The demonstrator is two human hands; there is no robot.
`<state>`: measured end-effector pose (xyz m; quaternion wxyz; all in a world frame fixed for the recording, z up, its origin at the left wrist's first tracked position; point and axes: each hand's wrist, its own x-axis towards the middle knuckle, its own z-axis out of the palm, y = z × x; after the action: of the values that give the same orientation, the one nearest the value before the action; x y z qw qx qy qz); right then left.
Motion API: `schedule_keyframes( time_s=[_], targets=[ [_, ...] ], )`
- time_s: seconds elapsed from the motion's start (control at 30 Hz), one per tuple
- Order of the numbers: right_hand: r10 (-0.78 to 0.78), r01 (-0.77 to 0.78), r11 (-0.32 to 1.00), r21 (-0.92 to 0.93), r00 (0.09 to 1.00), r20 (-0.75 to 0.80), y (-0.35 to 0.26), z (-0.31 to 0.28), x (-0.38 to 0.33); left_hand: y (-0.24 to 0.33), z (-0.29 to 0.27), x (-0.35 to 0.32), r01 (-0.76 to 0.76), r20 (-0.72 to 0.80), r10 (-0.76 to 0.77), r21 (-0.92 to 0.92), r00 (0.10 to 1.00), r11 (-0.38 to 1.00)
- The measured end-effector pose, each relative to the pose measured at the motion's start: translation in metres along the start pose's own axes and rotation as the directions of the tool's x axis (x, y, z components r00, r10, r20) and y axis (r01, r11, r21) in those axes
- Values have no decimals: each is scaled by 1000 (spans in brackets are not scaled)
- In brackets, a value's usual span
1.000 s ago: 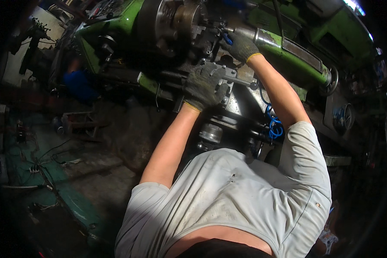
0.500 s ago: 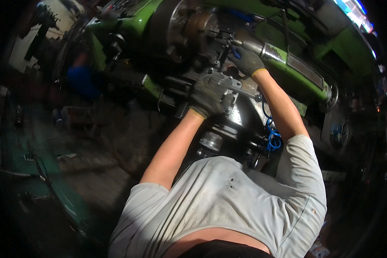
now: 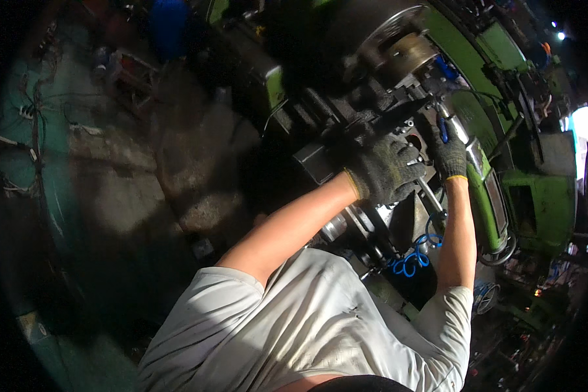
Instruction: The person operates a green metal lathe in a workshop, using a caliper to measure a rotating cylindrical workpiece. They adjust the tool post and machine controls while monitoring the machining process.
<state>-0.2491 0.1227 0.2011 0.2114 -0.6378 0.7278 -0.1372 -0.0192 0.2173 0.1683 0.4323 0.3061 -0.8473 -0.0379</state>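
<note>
My left hand (image 3: 387, 171), in a dark knitted glove with a yellow cuff edge, lies over the tool post of a green lathe. Its fingers curl around the near end of a metal lever (image 3: 430, 195), which sticks out toward my body. Farther right, my right hand (image 3: 451, 155), gloved alike, is closed beside the lathe's bright tailstock quill (image 3: 460, 129). A slim blue thing (image 3: 443, 130) shows along its fingers; its kind and its far end are unclear. Beyond both hands sits a brassy round part (image 3: 410, 55) at the large chuck (image 3: 395, 27).
A coiled blue hose (image 3: 409, 262) hangs below the lever, near my right forearm. The green tailstock (image 3: 487, 196) runs along the right side. A bright metal cylinder (image 3: 334, 228) is close to my shirt. Cables (image 3: 38, 150) lie on the green floor at left.
The view has turned, so the lathe appears farther right and rotated. My left hand has shifted onto the lever's near end. My right hand stays by the tailstock with the blue thing.
</note>
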Motion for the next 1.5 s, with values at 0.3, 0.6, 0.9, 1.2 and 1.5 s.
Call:
schedule_keyframes(
  time_s=[0.3, 0.6, 0.9, 1.2, 1.5],
  targets=[
    [-61, 62, 993, 98, 998, -10, 8, 7, 4, -2, 7, -1, -5, -104, 10, 43, 995, 999],
    [-141, 140, 990, -22, 978, -156, 14, 12, 9, -1, 3, 1, -19, -80, 21, 23, 997, 1000],
    [-322, 310, 946, -89, 926, -196, -2, 2, -3, -3, -6, 5, -42, -78, 41, -7, 996, 999],
    [-275, 251, 956, -153, 947, -167, 3, 5, -10, 2, -11, 9, -48, -10, 48, 23, 999, 999],
    [-176, 172, 983, -64, 982, -71, -5, 0, -9, 1, -12, 10, -88, -10, 89, 60, 996, 994]
  ],
)
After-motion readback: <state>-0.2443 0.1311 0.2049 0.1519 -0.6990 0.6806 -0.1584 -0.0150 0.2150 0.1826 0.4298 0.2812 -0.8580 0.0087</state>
